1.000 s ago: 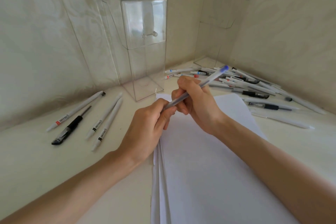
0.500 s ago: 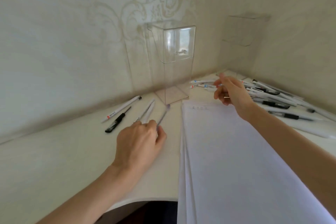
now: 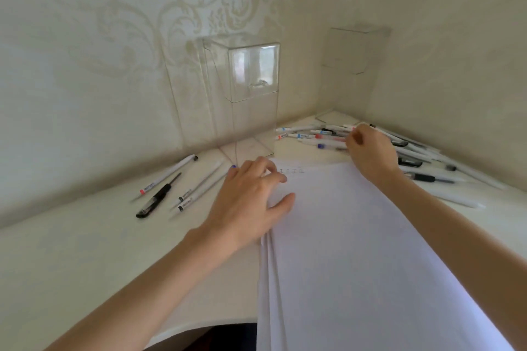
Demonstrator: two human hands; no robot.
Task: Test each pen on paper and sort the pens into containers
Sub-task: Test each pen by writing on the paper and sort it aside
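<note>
Head view: corner desk [image 3: 71, 251], patterned wallpaper [image 3: 114, 37]; left hand [image 3: 248, 196] flat on paper [image 3: 356, 251]; right hand [image 3: 370, 151], grip unclear.

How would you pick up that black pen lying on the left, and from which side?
Pinch the black pen at its thick dark barrel, from above, fingers either side across its length. It lies flat and diagonal on the table, with bare gaps between it and the white pens beside it. The left hand is nearer.
</note>
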